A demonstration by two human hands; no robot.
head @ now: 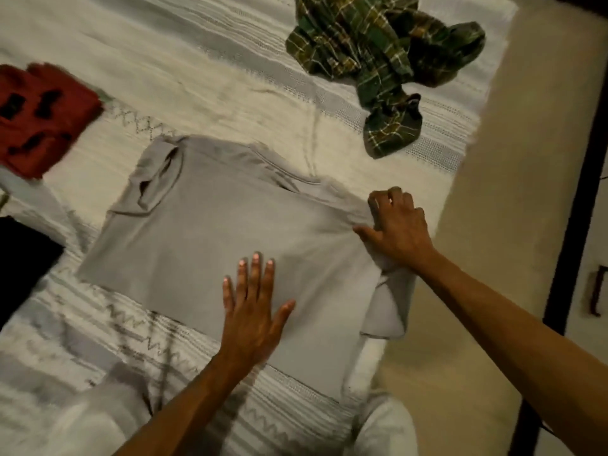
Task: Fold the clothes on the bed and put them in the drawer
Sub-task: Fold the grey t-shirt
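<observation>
A grey T-shirt (204, 232) lies spread flat on the bed (214, 77), its left sleeve folded in and its right sleeve hanging near the bed's right edge. My left hand (251, 311) presses flat on the shirt's lower middle, fingers straight. At the shirt's right shoulder my right hand (396, 225) has its fingers curled into the bunched fabric and grips it. A crumpled green plaid shirt (378, 60) lies at the far right of the bed. The drawer is not in view.
A folded red garment (42, 116) with black marks sits at the left. A black garment (23, 268) lies at the left edge. The bed's right edge borders a beige floor (513, 192) and a dark frame (579, 192).
</observation>
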